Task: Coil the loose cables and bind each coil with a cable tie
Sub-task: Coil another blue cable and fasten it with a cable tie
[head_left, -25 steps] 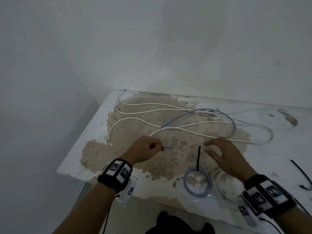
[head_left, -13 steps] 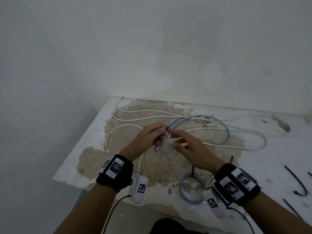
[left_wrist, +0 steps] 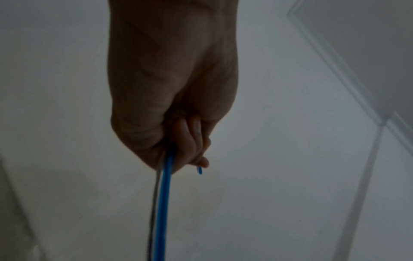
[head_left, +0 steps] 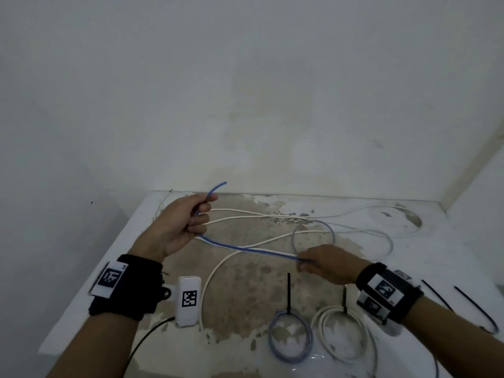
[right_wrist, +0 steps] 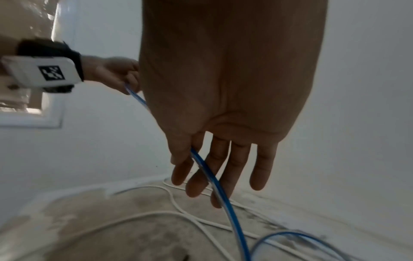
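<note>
A thin blue cable (head_left: 245, 249) stretches between my two hands above the stained table (head_left: 240, 296). My left hand (head_left: 196, 216) is raised at the left and grips the cable near its end, which sticks up past the fingers (left_wrist: 199, 170). My right hand (head_left: 309, 264) is lower, to the right, with the cable (right_wrist: 214, 183) passing between thumb and forefinger in a light pinch. Beyond it the blue cable makes a loose loop (head_left: 313, 236) on the table. Loose white cables (head_left: 261, 214) lie across the back.
A tied blue coil (head_left: 290, 336) and a tied white coil (head_left: 343, 334) lie at the front edge, each with a black tie sticking up. Spare black cable ties (head_left: 474, 306) lie at the right. Walls close the back and right.
My hands were together at the cable's end; now they have drawn apart. The left rose to the left with the end, and the right ran along the cable to the right.
</note>
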### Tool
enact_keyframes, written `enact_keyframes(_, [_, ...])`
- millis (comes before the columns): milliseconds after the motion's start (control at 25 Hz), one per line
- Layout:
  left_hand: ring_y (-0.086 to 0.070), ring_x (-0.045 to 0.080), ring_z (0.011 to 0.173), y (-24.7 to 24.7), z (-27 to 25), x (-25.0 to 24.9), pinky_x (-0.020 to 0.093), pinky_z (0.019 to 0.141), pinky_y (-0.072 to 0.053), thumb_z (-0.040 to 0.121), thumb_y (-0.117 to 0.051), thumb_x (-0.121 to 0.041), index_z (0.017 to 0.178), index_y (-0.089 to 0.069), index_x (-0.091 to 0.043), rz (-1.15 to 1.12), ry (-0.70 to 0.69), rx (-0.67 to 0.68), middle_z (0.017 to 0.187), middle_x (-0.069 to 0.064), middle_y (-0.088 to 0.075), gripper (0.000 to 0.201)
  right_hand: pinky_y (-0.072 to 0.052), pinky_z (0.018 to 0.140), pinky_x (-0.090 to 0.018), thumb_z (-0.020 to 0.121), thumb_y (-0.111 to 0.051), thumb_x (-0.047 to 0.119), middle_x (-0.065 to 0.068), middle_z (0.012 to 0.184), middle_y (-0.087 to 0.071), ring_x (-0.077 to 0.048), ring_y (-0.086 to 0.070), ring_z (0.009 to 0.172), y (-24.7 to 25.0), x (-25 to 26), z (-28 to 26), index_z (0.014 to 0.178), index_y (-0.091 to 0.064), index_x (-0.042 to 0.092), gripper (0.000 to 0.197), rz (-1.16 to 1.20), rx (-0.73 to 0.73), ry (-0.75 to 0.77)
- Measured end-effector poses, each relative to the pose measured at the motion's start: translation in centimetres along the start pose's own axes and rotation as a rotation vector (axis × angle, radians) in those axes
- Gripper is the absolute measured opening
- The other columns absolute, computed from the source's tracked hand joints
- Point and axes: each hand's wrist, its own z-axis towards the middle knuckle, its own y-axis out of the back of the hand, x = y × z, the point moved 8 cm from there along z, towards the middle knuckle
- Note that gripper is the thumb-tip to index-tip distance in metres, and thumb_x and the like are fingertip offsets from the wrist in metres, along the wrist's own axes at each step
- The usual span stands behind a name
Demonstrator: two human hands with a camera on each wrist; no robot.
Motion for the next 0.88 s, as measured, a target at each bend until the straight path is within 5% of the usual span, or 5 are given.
enact_keyframes(160, [-0.021,0.001,0.037,-1.6,-0.7,2.1,0.015,0.036,-0.013,0.102,-0.040,-0.021,0.091,-0.060,-0.008,0.180,0.173,0.131,0.056,-0.006,-0.034,0.027,-0.050,0.091,-0.038,0.098,-0.054,0.046,-0.001,0.113,-0.069,-0.025,-0.064,0.104,4.3,-5.7,-1.2,0.113,-0.070,0.025,0.030,-0.220,-0.022,-0.226])
enact_keyframes(280, [-0.021,0.003,0.040,-3.6,-0.6,2.8,0.017,0.038,-0.014,0.102,-0.040,-0.022,0.095,-0.062,-0.007,0.322,0.161,0.194,0.057,-0.006,-0.036,0.027,-0.054,0.079,-0.039,0.092,-0.063,0.049,-0.002,0.088,-0.068,-0.027,-0.066,0.086,6.6,-7.1,-1.1,0.088,-0.071,0.024,0.026,-0.239,-0.023,-0.271])
enact_keyframes(520, [-0.040,0.007,0.040,-8.8,0.5,4.2,0.017,0.039,-0.031,0.104,-0.037,-0.019,0.101,-0.062,-0.005,0.376,0.079,0.215,0.055,-0.005,-0.052,0.028,-0.041,0.076,-0.037,0.093,-0.067,0.035,0.000,0.089,-0.048,-0.029,-0.059,0.085,13.5,-4.0,-1.2,0.108,-0.075,0.022,0.021,-0.380,-0.598,-0.034])
enact_keyframes(720, [-0.020,0.002,0.037,-9.7,1.4,1.7,0.016,0.036,-0.011,0.104,-0.035,-0.021,0.096,-0.059,-0.010,0.124,-0.025,0.181,0.051,-0.008,-0.032,0.027,-0.032,0.107,-0.037,0.097,-0.056,0.039,-0.002,0.114,-0.057,-0.027,-0.053,0.111,9.2,-4.4,-0.7,0.115,-0.071,0.034,0.024,-0.557,-0.301,-0.034])
enact_keyframes(880, [-0.019,0.002,0.037,-9.4,1.7,-1.8,0.017,0.037,-0.010,0.104,-0.035,-0.021,0.093,-0.060,-0.012,0.031,-0.143,0.140,0.049,-0.009,-0.029,0.029,-0.034,0.102,-0.037,0.096,-0.056,0.044,-0.003,0.124,-0.051,-0.028,-0.049,0.118,5.7,-5.4,-1.1,0.118,-0.070,0.034,0.028,-0.537,-0.116,-0.156])
